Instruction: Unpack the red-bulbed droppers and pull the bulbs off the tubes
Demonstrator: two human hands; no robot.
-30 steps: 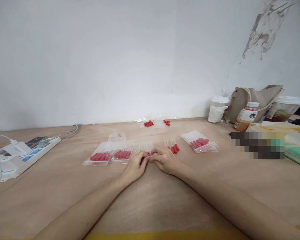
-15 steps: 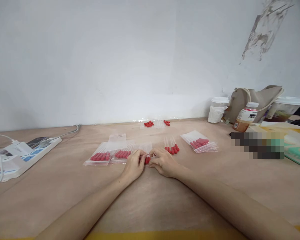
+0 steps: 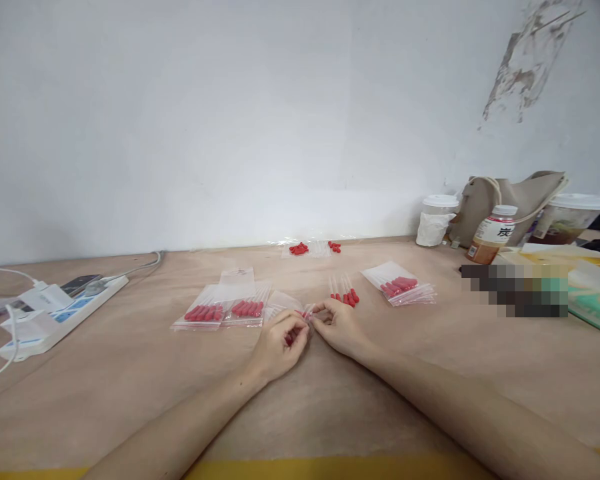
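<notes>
Pinching a clear bag [image 3: 286,304], left hand [image 3: 279,344] curled, right hand [image 3: 339,325] fingertips closed on it

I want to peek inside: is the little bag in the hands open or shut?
Cannot tell. The left hand and right hand pinch the little bag between them, hiding its mouth.
</notes>
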